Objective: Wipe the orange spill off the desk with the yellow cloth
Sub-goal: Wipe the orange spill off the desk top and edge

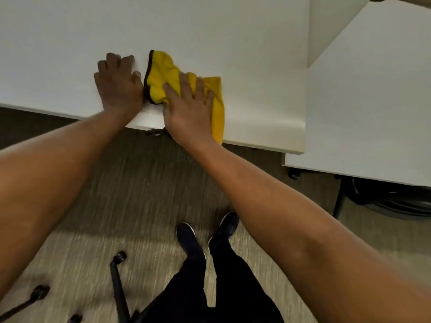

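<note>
A crumpled yellow cloth [161, 75] with a dark hem lies on the white desk [210, 31] near its front edge. My right hand [189, 108] presses flat on the cloth, fingers spread over it. Just left of the cloth, my left hand [119, 82] rests palm down on the bare desk, its thumb side touching the cloth's edge. No orange spill shows anywhere on the desk; whatever is under the cloth and hands is hidden.
A second white desk [373, 101] abuts on the right at an angle. Below the desk edge is carpet, with my two dark shoes [186, 238] and the black wheeled legs of a chair base [119, 276] at the lower left.
</note>
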A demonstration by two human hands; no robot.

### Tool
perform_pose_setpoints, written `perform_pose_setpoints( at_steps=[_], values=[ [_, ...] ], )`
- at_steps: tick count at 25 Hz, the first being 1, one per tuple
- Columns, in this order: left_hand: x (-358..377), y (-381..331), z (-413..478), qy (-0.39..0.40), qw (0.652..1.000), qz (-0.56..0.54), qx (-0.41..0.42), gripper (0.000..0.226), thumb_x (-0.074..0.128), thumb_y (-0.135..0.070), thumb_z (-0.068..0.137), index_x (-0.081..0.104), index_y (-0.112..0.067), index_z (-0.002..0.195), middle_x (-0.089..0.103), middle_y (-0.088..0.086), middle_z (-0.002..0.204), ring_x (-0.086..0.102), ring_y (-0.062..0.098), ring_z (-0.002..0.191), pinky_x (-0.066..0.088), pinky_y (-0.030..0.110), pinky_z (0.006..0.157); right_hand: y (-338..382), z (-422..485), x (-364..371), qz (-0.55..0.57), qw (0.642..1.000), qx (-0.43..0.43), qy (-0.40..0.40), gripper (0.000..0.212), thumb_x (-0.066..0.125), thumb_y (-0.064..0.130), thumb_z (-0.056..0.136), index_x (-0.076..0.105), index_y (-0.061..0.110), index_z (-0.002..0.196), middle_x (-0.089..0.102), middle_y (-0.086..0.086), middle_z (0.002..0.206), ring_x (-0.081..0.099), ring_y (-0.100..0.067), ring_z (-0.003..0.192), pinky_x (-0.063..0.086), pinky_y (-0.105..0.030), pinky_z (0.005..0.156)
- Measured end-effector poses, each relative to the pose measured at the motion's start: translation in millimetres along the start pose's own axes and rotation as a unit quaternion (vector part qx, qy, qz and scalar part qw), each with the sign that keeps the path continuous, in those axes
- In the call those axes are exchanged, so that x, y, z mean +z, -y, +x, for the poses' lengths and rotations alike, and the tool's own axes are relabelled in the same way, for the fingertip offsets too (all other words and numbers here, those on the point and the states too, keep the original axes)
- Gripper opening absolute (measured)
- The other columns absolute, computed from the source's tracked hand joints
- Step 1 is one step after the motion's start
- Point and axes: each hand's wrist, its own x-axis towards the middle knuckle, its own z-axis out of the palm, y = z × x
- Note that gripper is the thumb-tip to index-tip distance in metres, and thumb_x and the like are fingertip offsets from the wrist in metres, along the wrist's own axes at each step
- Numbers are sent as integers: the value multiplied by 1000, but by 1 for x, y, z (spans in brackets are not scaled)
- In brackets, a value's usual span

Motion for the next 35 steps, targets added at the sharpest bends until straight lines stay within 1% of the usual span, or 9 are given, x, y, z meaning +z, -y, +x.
perform_pose_setpoints(
  at_steps=[3,7,12,16,19,25,29,32,35],
  values=[
    [-4,24,-6,9,994,27,107,51,39,-27,101,43,-8,148,44,25,147,44,48,129,38,54,102,-77,-30,-14,-7,999,-36,-31,50,43,43,98,46,39,147,30,-2,165,25,-36,150,18,-51,118],
    [-9,40,-10,19,987,13,160,52,39,-27,101,42,-7,150,43,27,150,45,48,130,41,55,103,-186,-62,-38,-24,992,106,-70,49,42,41,97,47,39,146,32,-4,164,26,-36,150,20,-55,119],
    [-9,35,-16,12,990,-10,138,52,36,-28,102,43,-7,150,42,24,153,41,41,139,36,51,110,-143,-47,-23,-5,959,264,-106,53,40,43,96,44,35,148,28,-7,165,22,-40,150,17,-58,120],
    [-9,37,-15,15,992,-21,122,52,35,-28,103,43,-9,151,40,21,157,37,39,144,33,48,115,-31,-37,11,-12,993,43,-111,53,34,55,100,40,40,151,31,-4,164,27,-39,149,18,-57,118],
    [-10,38,-13,16,993,-38,107,52,33,-32,102,48,-11,148,44,19,155,41,37,142,35,46,111,8,-32,25,-56,987,-113,-98,53,34,50,103,35,38,154,30,0,165,32,-40,146,27,-59,113],
    [-14,37,-17,36,993,-45,104,54,36,-26,99,46,-10,150,41,21,157,38,38,145,33,46,114,-76,-56,16,-195,910,-360,-72,62,54,29,95,34,34,154,24,-5,167,34,-46,145,35,-58,108],
    [-14,37,-18,35,995,-31,84,53,35,-24,101,45,-12,151,40,18,158,37,35,145,31,44,115,-72,-39,-1,-226,902,-367,-9,59,56,38,91,39,39,148,16,-10,168,32,-52,142,36,-62,106],
    [-12,36,-18,42,996,-17,76,51,39,-33,101,49,-18,148,43,12,158,40,30,146,32,41,117,-14,-20,5,-178,923,-340,13,34,42,46,97,67,38,119,20,-10,168,31,-53,143,32,-65,109],
    [-15,30,-21,8,998,-25,54,53,41,-49,98,56,-23,142,53,4,151,49,24,139,40,38,113,-20,-19,11,-172,918,-357,2,32,41,42,100,72,37,109,18,-6,168,24,-47,149,27,-62,116]
  ],
)
